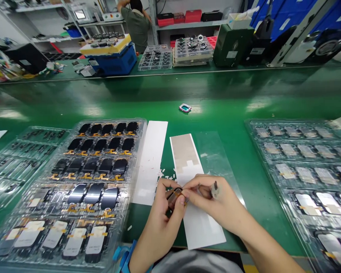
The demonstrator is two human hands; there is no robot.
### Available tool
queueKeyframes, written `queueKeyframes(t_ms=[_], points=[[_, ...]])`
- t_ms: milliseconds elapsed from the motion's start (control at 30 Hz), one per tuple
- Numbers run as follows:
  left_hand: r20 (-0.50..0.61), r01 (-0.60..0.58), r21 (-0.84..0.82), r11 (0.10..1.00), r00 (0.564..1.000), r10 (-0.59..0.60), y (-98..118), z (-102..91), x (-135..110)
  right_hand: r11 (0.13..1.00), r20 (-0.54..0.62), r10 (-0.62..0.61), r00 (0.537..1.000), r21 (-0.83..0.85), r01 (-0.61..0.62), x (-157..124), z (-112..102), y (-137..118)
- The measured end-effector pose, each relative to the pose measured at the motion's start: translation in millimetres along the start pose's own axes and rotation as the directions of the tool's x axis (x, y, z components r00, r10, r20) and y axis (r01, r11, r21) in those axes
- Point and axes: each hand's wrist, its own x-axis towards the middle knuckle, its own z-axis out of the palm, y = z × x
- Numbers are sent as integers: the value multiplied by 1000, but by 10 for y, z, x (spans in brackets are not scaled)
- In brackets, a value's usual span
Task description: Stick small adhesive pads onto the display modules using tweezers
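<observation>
Holding a small display module (174, 196) low over the middle of the counter's front edge, the person braces it between both hands. The left hand (165, 218) curls thumb and fingers around it, likely for steadiness; the right hand (223, 201) narrows to a thumb-and-forefinger pinch at its edge, a grip that suits fine work. Fingers cover much of the piece, so its exact type is uncertain.

Beneath lies a white backing strip (206, 231) with tan film, within short reach, overlapping a clear sheet (216, 151). White scraps (166, 176) litter the gap beside a paper strip (150, 163).

A display tray (134, 167) fills the counter's front left corner, its rows keeping modules apart; a second tray (268, 170) at the front right carries silver-backed ones. Nearer the back edge sits a small frame (185, 108).

The counter (125, 98) is glossy green. Beyond its back edge stand a blue bin (113, 60), a dark green box (232, 45) and a co-worker (138, 28), arms raised.
</observation>
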Motion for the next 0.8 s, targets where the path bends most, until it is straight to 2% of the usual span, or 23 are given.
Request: queueKeyframes(t_ms=[67,167,233,300,367,433,533,633,800], points=[[-22,7,24,1000,1000,-7,-18,4,-24,998,-13,-6,1000,60,7,-24,-76,-26],[-30,-58,174,983,997,65,-45,1,-61,987,-171,-161,972,-9,161,-91,-232,-64],[48,-168,356,919,986,162,-48,-13,-72,960,-276,-274,921,-133,245,-134,-308,-50],[155,-287,527,800,958,242,-34,-34,-71,943,-305,-307,902,-227,244,-162,-335,12],[259,-385,640,665,923,285,-9,-51,-64,953,-303,-254,918,-239,185,-178,-319,109],[343,-443,694,567,896,281,14,-53,-62,973,-329,-177,928,-197,116,-197,-275,210],[441,-520,705,482,854,276,28,-23,-63,987,-420,-125,899,-142,71,-248,-191,321],[450,-544,734,407,838,309,29,11,-48,991,-477,-116,871,-115,69,-288,-125,376],[407,-498,798,340,861,304,21,5,-6,993,-489,-94,867,-105,49,-274,-107,377]])
